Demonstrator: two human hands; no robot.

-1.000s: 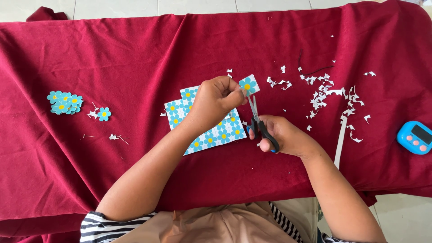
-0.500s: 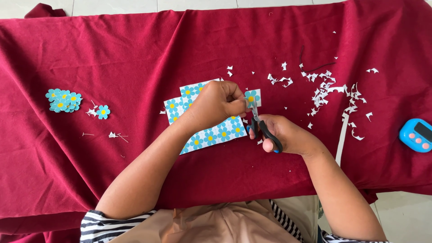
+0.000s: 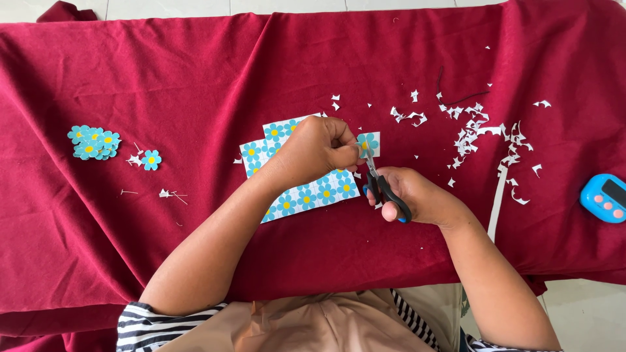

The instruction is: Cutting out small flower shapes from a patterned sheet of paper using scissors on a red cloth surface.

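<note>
My left hand (image 3: 316, 148) pinches a small paper square with a blue flower (image 3: 370, 142) above the red cloth. My right hand (image 3: 417, 195) grips black-handled scissors (image 3: 380, 181), whose blades reach up to the lower edge of that square. Under my left hand lie sheets printed with blue, yellow-centred flowers (image 3: 319, 192), partly hidden by the hand and wrist. A pile of cut-out blue flowers (image 3: 94, 142) rests far to the left, with one single flower (image 3: 151, 160) beside it.
A red cloth (image 3: 195, 78) covers the table. White paper scraps (image 3: 476, 130) lie scattered at the right, with a long white strip (image 3: 497, 199). A blue timer (image 3: 604, 197) sits at the right edge. Small scraps (image 3: 168, 193) lie left of centre.
Both hands have shifted slightly down and right over the sheets. The flower square has turned in my left hand while the scissors keep working along its edge.
</note>
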